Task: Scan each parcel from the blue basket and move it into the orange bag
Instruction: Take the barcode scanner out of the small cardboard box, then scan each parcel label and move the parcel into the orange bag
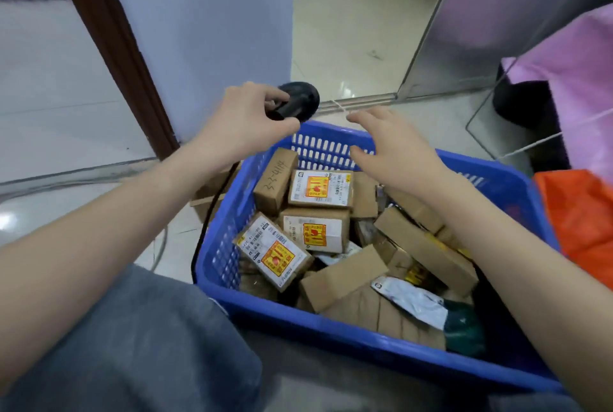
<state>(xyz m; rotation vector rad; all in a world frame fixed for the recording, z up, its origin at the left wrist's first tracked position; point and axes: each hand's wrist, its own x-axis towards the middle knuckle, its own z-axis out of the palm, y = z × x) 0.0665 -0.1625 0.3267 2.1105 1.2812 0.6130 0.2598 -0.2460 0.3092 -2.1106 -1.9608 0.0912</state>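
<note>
Below right hand (394, 149): labelled parcel (321, 188) in blue basket (331, 332), long axis crosswise | right hand nearer, fingers spread, empty | left hand (245, 123) grips scanner (297, 102)

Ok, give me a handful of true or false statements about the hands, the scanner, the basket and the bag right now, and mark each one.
1. The left hand grips the black handheld scanner. True.
2. The right hand holds a parcel. False: it hovers open over the blue plastic basket, holding nothing.
3. The blue basket is empty. False: it holds many brown cardboard parcels.
4. The orange bag lies to the right of the basket. True.
5. Several parcels carry yellow-and-red stickers. True.
</note>
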